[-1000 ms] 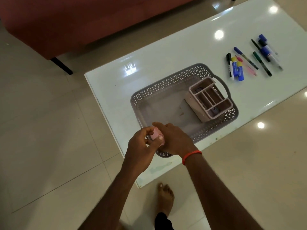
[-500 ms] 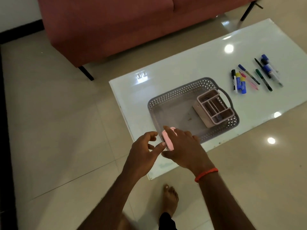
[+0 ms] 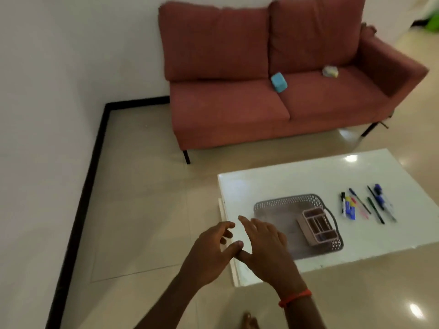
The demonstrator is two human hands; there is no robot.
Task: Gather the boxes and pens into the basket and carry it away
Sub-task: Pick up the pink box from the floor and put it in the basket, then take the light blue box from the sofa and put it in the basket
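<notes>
A grey perforated basket (image 3: 285,201) lies on the white glossy table (image 3: 297,179). A pink divided organizer box (image 3: 318,225) stands in its right end. To the right of the basket, several pens and markers (image 3: 365,206) lie in a row on the table. My left hand (image 3: 211,252) hovers off the table's left corner with its fingers spread and nothing in it. My right hand (image 3: 266,250) is flat, palm down, over the basket's left near end. It hides what lies below it. No small pink box shows in either hand.
A red two-seat sofa (image 3: 237,110) stands behind the table, with a blue box (image 3: 279,82) and a small pale bundle (image 3: 330,71) on its seat. A white wall with black skirting runs along the left. My bare foot (image 3: 249,321) is on the tiled floor.
The view has tilted up, so the sofa seat and wall now show. The small pink box held at the basket's near end is out of sight, and both hands have spread.
</notes>
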